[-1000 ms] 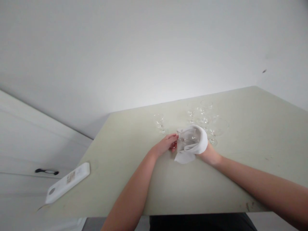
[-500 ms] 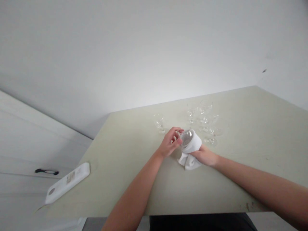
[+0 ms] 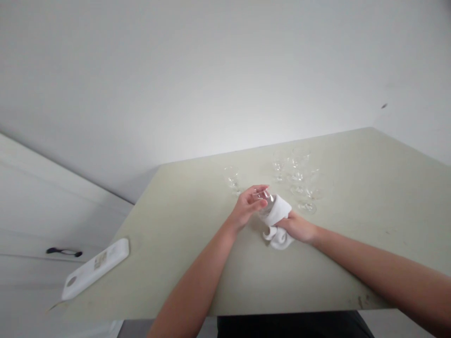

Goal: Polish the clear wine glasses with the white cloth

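Between my hands, a clear drinking glass [image 3: 267, 201] is tilted with its mouth to the upper left. My left hand [image 3: 248, 204] grips the glass near its rim, thumb on the near side and fingers on the far side. A white cloth [image 3: 280, 210] wraps the glass's right side, and its loose end hangs down toward the table. My right hand [image 3: 298, 226] is closed on the cloth around the glass; most of its fingers are hidden behind the fabric.
A single stemmed glass [image 3: 231, 177] stands beyond my left hand. Several more stemmed glasses [image 3: 298, 173] cluster behind my right hand. A white flat device [image 3: 97, 268] with a cord lies at the left edge of the pale green table [image 3: 169, 211]. A wall [image 3: 225, 84] rises behind.
My left hand has closed on the rim of the glass, where its fingers were looser before. The glass now tilts more to the left and shows further out of the cloth.
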`<state>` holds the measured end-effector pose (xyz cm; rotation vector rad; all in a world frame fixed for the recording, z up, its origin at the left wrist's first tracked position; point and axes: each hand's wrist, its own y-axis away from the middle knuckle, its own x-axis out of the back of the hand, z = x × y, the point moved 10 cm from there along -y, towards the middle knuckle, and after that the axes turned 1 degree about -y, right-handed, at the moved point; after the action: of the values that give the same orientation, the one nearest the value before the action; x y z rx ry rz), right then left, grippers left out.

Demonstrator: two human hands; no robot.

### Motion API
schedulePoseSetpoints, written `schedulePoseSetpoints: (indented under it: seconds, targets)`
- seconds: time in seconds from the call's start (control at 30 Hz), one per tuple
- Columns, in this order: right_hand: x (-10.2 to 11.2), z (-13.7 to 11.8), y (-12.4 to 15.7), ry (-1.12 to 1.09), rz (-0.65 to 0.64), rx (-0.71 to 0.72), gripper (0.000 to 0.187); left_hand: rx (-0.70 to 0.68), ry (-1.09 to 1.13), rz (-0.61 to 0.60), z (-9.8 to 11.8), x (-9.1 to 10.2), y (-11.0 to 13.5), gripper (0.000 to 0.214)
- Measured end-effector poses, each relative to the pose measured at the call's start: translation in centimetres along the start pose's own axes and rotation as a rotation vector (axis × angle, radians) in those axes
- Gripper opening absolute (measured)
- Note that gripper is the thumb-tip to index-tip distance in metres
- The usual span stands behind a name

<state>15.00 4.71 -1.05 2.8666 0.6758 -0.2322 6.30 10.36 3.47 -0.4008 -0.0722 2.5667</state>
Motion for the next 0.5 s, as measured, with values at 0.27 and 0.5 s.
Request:
schedulePoseSetpoints:
  seconds: [0.27,0.5]
  targets:
    - [0.9,-1.2,0.0,-0.050,0.152,0.052,0.038,0.038,0.048,-0.026,-0.5,-0.3,0.1,0.065]
    - [-1.0,1.0,0.3,-0.193,-0.051,-0.148,0.035,0.100,0.132,-0.143,-0.9,-1.7,0.3,0.072]
